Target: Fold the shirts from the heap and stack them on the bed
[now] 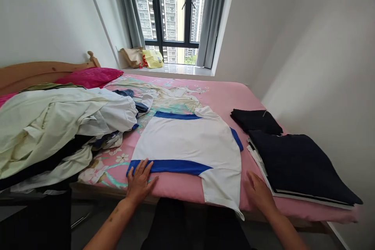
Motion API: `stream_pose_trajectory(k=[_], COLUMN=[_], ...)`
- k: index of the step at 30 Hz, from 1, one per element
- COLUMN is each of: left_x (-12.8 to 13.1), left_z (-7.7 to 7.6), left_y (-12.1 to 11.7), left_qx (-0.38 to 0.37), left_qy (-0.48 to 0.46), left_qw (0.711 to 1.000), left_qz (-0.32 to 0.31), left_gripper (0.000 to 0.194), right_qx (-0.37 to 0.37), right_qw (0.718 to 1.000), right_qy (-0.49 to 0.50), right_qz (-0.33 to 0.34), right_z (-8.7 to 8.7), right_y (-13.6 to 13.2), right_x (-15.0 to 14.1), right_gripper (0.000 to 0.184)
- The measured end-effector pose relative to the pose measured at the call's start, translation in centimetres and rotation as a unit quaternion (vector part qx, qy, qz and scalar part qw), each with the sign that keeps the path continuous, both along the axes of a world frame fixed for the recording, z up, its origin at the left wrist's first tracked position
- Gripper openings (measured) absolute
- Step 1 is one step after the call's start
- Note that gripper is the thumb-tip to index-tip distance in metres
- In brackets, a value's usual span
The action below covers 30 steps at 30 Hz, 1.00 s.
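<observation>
A white T-shirt (187, 140) with blue side panels lies spread on the bed, its neck end towards the right and one sleeve hanging past the near edge. My left hand (140, 181) rests with spread fingers on the blue panel at the shirt's near left corner. Just right of the shirt, my right hand (259, 191) is held over the pink sheet, its fingers stretched out and holding nothing. Beside that hand sits a stack of folded clothes (299, 168) with a dark navy piece on top.
A folded black garment (256, 121) lies behind the stack. To the left is a heap of loose clothes (58, 121), with a magenta pillow (90, 77) behind it. Paper bags (133, 57) stand on the windowsill (187, 69). The pink floral sheet (222, 93) covers the bed.
</observation>
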<state>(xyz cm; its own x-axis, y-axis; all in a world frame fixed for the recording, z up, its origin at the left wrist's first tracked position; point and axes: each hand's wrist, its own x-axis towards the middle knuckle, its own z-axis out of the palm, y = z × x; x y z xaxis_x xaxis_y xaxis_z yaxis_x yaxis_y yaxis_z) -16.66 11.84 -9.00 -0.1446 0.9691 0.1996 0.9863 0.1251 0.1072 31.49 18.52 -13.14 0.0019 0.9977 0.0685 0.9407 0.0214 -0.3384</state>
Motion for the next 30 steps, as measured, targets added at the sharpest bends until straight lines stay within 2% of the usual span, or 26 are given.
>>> stream_pose_trajectory(k=[2,5,8,11,15,18,21,25,28,30], left_x=[-0.6,-1.6,-3.3,-5.9,-8.4,-8.2,-7.2,-7.0,-7.9,-8.5], left_z=[0.7,1.1,0.8,0.1,-1.3,-2.3,-2.8,-3.0,-3.2,-3.2], left_y=[1.1,2.9,3.4,2.3,-0.5,-2.4,-3.6,-4.0,-3.3,-2.6], left_qx=[-0.013,-0.054,-0.118,-0.133,-0.091,-0.046,0.012,0.065,0.108,0.121], left_qy=[-0.011,-0.017,-0.018,-0.011,0.01,-0.004,-0.021,-0.013,-0.002,0.001], left_qw=[1.0,0.998,0.993,0.989,0.992,0.995,0.994,0.996,0.994,0.991], left_qz=[0.008,0.007,0.014,0.065,0.084,0.093,0.102,0.057,-0.011,-0.061], left_gripper=[0.056,0.053,0.054,0.063,0.065,0.063,0.061,0.054,0.049,0.044], right_qx=[0.013,0.023,-0.034,-0.048,0.027,0.061,0.076,0.095,0.144,0.184], right_qw=[0.999,0.998,0.997,0.994,0.988,0.972,0.971,0.976,0.965,0.955], right_qy=[0.045,0.048,0.013,-0.001,0.123,0.213,0.2,0.106,0.074,0.066], right_qz=[0.015,0.042,0.075,0.095,0.09,0.083,0.105,0.166,0.208,0.223], right_z=[1.9,4.1,4.3,2.9,1.4,1.3,1.6,1.9,1.3,0.4], right_y=[0.6,1.9,2.9,2.7,0.1,-3.1,-6.4,-9.4,-10.0,-9.9], right_x=[-2.6,-7.2,-9.6,-8.5,-4.6,-2.8,-2.5,-3.3,-4.1,-4.4], right_gripper=[0.061,0.054,0.051,0.052,0.046,0.04,0.039,0.048,0.056,0.052])
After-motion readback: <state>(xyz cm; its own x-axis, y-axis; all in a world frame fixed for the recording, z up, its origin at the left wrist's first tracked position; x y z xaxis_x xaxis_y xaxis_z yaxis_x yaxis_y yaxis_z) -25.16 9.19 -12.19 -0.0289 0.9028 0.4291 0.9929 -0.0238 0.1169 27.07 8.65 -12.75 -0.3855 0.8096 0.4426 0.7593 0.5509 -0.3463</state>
